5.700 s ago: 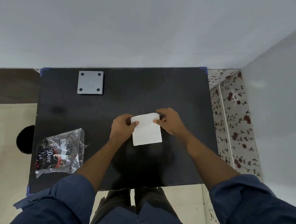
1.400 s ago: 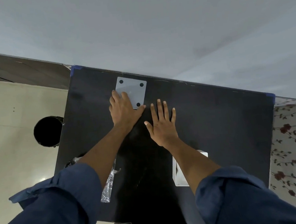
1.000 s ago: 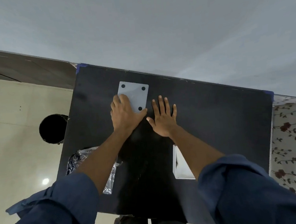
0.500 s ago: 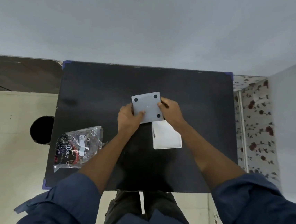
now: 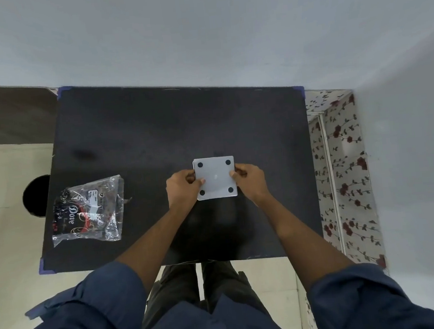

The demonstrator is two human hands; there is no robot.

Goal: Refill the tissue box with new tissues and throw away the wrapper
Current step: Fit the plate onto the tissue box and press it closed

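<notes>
A square grey panel (image 5: pixel 215 177) with a black dot at each corner, a part of the tissue box, lies flat at the middle of the black table (image 5: pixel 154 133). My left hand (image 5: pixel 182 187) pinches its left edge and my right hand (image 5: pixel 249 181) pinches its right edge. The white tissue box with the tissues is hidden under the panel. A crumpled clear plastic wrapper (image 5: pixel 89 211) with dark print lies at the table's left side, well apart from both hands.
A round black bin (image 5: pixel 36 196) stands on the pale floor just left of the table. A grey wall runs behind the table and on the right. A strip of floral-patterned surface (image 5: pixel 343 165) fills the gap at the table's right edge.
Both hands fetched the grey panel from the table's far side and brought it over the white box, which it now covers. The wrapper has not moved.
</notes>
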